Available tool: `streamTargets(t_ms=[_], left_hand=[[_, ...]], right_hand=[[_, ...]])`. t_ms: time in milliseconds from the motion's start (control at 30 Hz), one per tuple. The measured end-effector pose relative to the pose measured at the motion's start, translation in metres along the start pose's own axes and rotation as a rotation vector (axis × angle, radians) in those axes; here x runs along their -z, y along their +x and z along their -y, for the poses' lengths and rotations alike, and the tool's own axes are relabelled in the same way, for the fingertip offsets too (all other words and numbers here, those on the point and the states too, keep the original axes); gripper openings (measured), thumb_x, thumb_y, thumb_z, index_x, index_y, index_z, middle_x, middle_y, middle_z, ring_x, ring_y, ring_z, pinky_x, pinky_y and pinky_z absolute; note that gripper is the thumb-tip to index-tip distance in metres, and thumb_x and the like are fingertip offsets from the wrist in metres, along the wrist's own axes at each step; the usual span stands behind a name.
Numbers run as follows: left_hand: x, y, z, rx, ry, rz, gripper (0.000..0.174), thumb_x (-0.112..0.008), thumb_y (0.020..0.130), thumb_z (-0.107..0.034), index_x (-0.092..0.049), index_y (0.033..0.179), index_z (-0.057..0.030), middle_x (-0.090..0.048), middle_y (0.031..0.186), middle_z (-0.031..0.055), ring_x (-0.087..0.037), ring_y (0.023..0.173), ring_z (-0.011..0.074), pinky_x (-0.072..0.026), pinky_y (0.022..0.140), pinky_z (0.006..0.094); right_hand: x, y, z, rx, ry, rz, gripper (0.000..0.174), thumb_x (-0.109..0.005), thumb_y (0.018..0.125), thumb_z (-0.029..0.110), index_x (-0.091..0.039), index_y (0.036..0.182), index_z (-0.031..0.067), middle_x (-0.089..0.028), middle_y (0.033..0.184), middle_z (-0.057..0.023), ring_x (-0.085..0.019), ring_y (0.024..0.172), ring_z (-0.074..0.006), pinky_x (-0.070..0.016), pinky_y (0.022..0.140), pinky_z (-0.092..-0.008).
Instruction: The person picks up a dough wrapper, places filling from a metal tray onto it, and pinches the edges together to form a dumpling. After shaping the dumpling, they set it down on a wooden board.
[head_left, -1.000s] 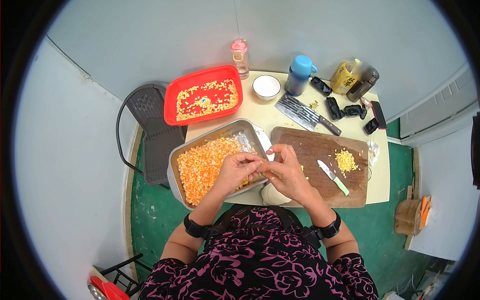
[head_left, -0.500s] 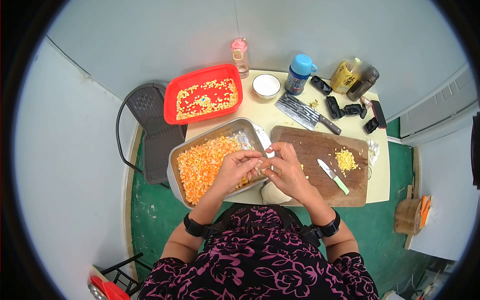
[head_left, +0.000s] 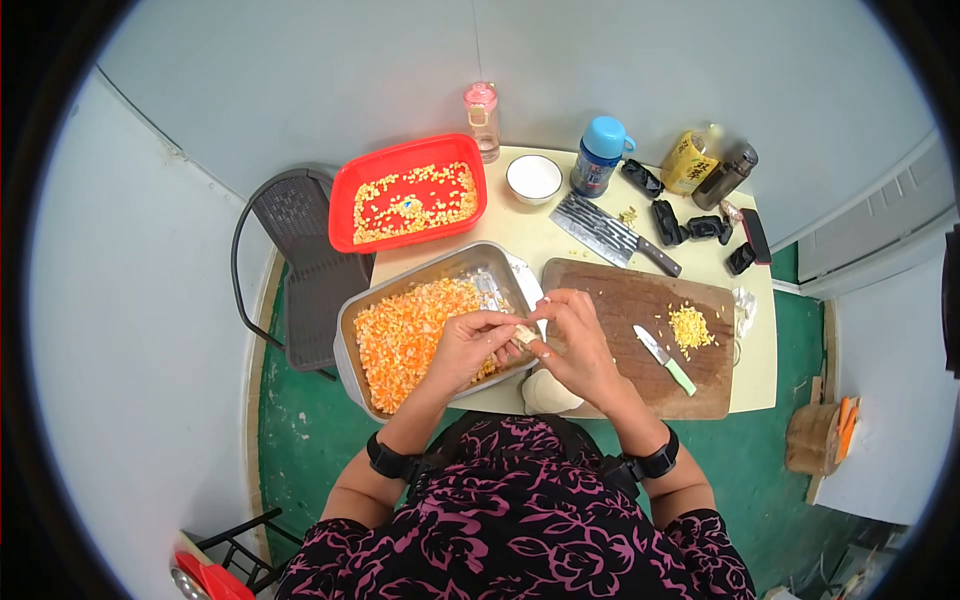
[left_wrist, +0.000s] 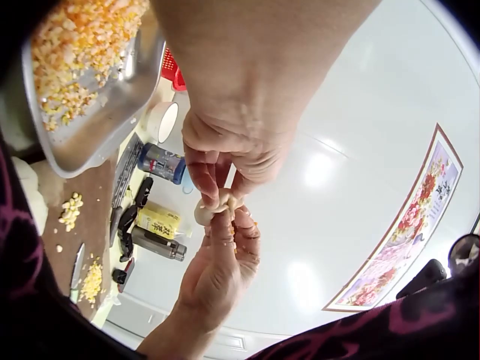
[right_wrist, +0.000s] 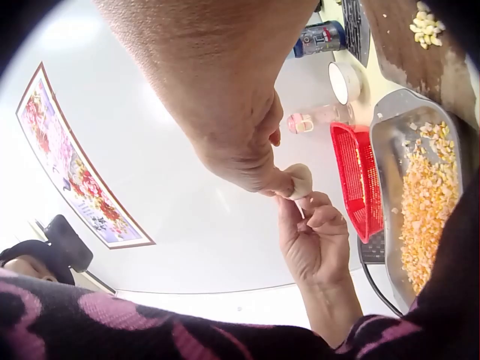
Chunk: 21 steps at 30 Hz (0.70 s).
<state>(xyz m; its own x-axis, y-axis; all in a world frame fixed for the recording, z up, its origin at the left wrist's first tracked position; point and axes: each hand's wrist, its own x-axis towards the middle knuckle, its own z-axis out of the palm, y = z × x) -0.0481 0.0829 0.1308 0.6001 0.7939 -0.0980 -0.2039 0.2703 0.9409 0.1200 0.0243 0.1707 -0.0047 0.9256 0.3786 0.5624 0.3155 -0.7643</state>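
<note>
Over the right edge of a grey metal pan (head_left: 400,300) both hands meet at a small pale dumpling (head_left: 523,337). The left hand (head_left: 470,345) pinches its dough between thumb and fingers. From the other side the right hand (head_left: 582,345) pinches it too, thumb and fingertips at the edge. In the left wrist view the dough (left_wrist: 204,214) looks folded and rounded; the fingers cover much of it. Chopped orange and white filling (head_left: 405,335) fills much of the pan. Below the hands, a round white stack that looks like dough wrappers (head_left: 549,392) sits at the table edge.
Right of the hands lies a cutting board (head_left: 620,370) with a green-handled knife (head_left: 665,360) and chopped yellow bits (head_left: 690,328). Behind stand a cleaver (head_left: 600,230), a white bowl (head_left: 534,178), a blue-topped flask (head_left: 600,160) and a red basket (head_left: 400,240).
Both hands stay in nearly the same place while their fingers shift on the dumpling. More of its pale dough shows between the fingertips now.
</note>
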Motion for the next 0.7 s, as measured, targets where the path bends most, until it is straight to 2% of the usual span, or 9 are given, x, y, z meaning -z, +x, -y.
streamTargets(t_ms=[233,700], left_hand=[[-0.0001,0.0002,-0.0016,0.013,-0.076,-0.007,0.007,-0.056,0.083,0.0,-0.057,0.09,0.0003,-0.062,0.081,0.0077,-0.061,0.067,0.0114,-0.046,0.053,0.0192],[0.0017,-0.0002,-0.0011,0.028,-0.066,0.024,0.006,-0.058,0.082,-0.001,-0.057,0.089,0.0002,-0.061,0.083,0.0067,-0.06,0.068,0.0107,-0.0457,0.056,0.0193]], right_hand=[[0.0013,-0.0012,-0.0017,-0.025,-0.016,0.059,0.033,-0.068,0.065,0.001,-0.063,0.096,0.0091,-0.048,0.102,-0.0108,-0.045,0.1,-0.0289,-0.0396,0.084,-0.0369],[0.0,-0.0034,-0.0051,-0.028,0.033,0.084,0.026,-0.069,0.066,0.001,-0.065,0.091,0.0074,-0.048,0.102,-0.0104,-0.045,0.101,-0.028,-0.0392,0.086,-0.0365]])
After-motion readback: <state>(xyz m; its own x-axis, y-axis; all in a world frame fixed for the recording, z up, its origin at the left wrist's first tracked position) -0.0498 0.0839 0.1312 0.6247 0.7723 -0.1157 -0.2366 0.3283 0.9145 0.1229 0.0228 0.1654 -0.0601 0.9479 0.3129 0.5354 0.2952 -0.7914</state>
